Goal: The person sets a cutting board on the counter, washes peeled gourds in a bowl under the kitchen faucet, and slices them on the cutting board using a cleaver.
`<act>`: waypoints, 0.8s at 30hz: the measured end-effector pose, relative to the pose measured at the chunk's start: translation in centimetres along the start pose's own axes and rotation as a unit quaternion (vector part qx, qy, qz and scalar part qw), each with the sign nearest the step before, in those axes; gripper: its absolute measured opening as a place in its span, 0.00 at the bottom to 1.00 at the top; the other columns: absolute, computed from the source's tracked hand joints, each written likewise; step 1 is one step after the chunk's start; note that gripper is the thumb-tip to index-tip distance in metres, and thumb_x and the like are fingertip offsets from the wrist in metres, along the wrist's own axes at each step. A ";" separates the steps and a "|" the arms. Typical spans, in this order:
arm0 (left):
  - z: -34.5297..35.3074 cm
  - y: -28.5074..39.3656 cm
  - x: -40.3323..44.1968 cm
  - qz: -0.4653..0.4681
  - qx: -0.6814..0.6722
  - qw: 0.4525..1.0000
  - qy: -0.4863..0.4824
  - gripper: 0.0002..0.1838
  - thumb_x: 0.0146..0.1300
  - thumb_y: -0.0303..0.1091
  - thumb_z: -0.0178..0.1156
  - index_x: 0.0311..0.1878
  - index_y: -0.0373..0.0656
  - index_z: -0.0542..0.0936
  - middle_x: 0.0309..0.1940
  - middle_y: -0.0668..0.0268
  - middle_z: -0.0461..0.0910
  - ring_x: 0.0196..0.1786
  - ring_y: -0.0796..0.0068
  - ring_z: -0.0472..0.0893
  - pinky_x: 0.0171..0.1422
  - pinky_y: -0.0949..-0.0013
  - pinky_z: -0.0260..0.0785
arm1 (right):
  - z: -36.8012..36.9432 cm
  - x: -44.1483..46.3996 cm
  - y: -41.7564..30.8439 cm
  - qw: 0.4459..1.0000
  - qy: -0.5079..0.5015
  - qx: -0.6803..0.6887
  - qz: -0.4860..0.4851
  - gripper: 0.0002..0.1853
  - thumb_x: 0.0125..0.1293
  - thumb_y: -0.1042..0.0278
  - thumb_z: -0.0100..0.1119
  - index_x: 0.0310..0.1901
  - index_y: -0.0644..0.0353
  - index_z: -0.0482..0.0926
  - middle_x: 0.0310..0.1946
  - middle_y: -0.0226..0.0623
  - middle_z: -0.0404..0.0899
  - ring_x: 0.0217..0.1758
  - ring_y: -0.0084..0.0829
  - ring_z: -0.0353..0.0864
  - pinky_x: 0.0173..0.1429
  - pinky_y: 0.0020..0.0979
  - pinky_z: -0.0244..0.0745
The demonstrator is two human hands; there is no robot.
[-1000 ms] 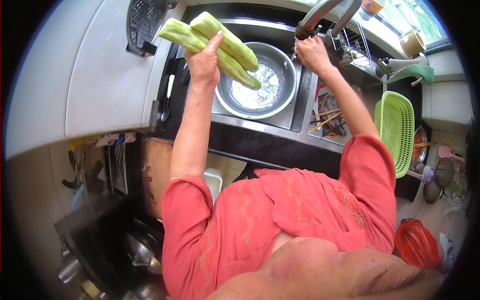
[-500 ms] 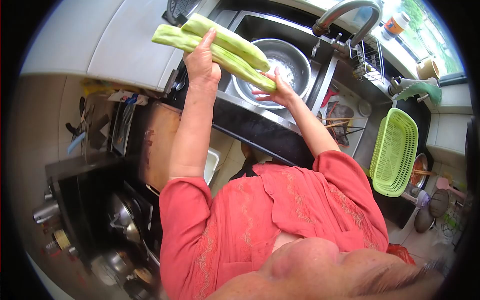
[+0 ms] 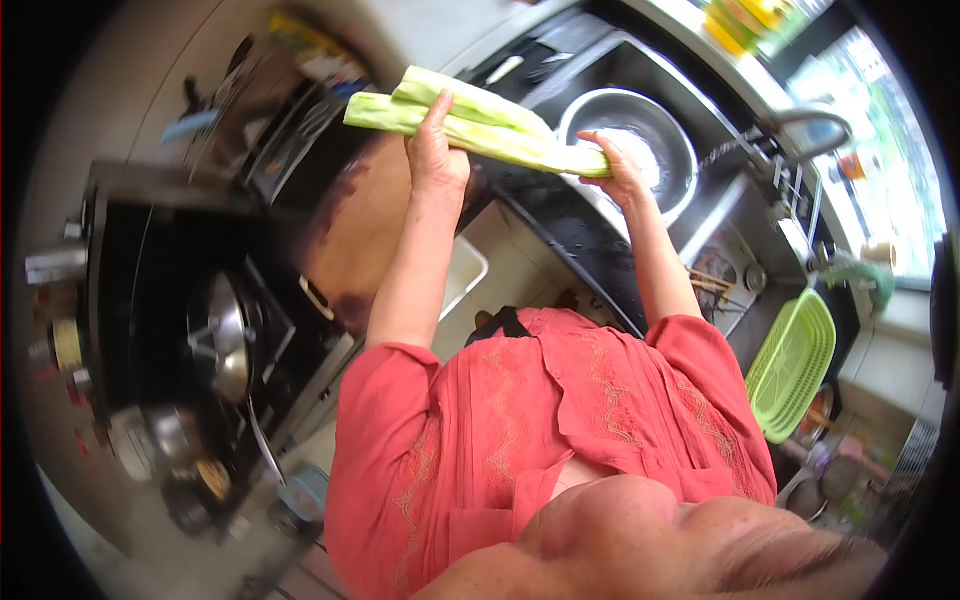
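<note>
Two long, peeled pale-green gourds, looking like loofahs, lie side by side in front of me. The shorter gourd (image 3: pixel 480 103) rests against the longer gourd (image 3: pixel 500 143). My left hand (image 3: pixel 437 155) is wrapped round both near their left ends, thumb on top. My right hand (image 3: pixel 620 172) is closed on the right tip of the longer one. Just behind my right hand is a round metal basin (image 3: pixel 682 150) in the sink, with a bright wet-looking inside.
To the left, a wooden cutting board (image 3: pixel 350 240) stands beside a black stove (image 3: pixel 150 290) holding a lidded pan (image 3: pixel 225 330). The faucet (image 3: pixel 815 120) is at the back right. A green plastic basket (image 3: pixel 790 365) sits right of the second basin with chopsticks (image 3: pixel 710 280).
The view has turned left, bringing more of the cutting board and stove into sight. Both hands have carried the gourds leftward from over the sink toward the board.
</note>
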State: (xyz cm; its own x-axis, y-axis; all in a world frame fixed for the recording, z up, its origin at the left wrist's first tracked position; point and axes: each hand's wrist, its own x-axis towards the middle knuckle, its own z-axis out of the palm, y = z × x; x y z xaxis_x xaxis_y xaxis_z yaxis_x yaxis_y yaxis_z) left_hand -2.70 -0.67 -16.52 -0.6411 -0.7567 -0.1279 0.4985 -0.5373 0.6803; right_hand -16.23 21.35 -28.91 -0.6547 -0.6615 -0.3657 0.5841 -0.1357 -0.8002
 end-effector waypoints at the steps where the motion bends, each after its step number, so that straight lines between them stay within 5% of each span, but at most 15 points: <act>1: -1.7 1.5 0.2 0.007 -0.028 1.000 0.008 0.24 0.53 0.22 0.67 0.55 0.44 0.74 0.49 0.67 0.77 0.52 0.69 0.76 0.62 0.62 0.67 | 1.9 0.7 0.2 0.999 -0.025 -0.022 -0.003 0.22 0.68 0.50 0.52 0.56 0.57 0.74 0.42 0.39 0.79 0.42 0.32 0.80 0.39 0.39 0.78; 10: -23.9 9.5 -1.9 0.064 -0.138 0.960 0.233 0.21 0.62 0.34 0.59 0.57 0.39 0.71 0.56 0.58 0.74 0.60 0.59 0.72 0.69 0.53 0.61 | 20.0 8.7 6.8 0.967 -0.108 -0.222 -0.066 0.23 0.65 0.61 0.60 0.58 0.63 0.71 0.47 0.41 0.76 0.43 0.33 0.80 0.42 0.35 0.82; 14: -28.8 9.5 -4.9 0.071 -0.158 0.929 0.328 0.21 0.63 0.36 0.57 0.58 0.41 0.70 0.58 0.60 0.73 0.61 0.60 0.71 0.68 0.54 0.62 | 22.8 10.1 12.0 0.849 -0.088 -0.483 -0.194 0.25 0.60 0.55 0.62 0.55 0.60 0.75 0.44 0.51 0.80 0.46 0.42 0.81 0.50 0.38 0.77; 16: -29.6 10.1 -6.0 0.044 -0.163 0.927 0.336 0.22 0.63 0.38 0.58 0.59 0.42 0.70 0.58 0.61 0.74 0.61 0.62 0.72 0.68 0.57 0.62 | 24.2 7.9 11.8 0.776 -0.069 -0.573 -0.254 0.25 0.60 0.53 0.60 0.54 0.60 0.75 0.42 0.53 0.80 0.47 0.47 0.80 0.53 0.40 0.73; 24: -30.9 11.5 -9.1 -0.091 -0.135 0.951 0.262 0.26 0.60 0.45 0.64 0.58 0.46 0.70 0.56 0.66 0.72 0.61 0.69 0.71 0.69 0.59 0.58 | 22.8 7.0 13.6 0.794 -0.073 -0.524 -0.298 0.21 0.64 0.62 0.55 0.56 0.60 0.74 0.45 0.55 0.79 0.51 0.49 0.78 0.54 0.40 0.72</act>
State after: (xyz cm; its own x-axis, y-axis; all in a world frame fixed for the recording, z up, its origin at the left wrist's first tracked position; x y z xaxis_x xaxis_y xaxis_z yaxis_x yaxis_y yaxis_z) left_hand 26.91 -11.48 -29.78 -0.3877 -0.6855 -0.6163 0.5833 -0.7001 0.4118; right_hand -1.91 -1.93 -31.47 -0.5579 -0.7989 0.2247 -0.5795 0.1813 -0.7945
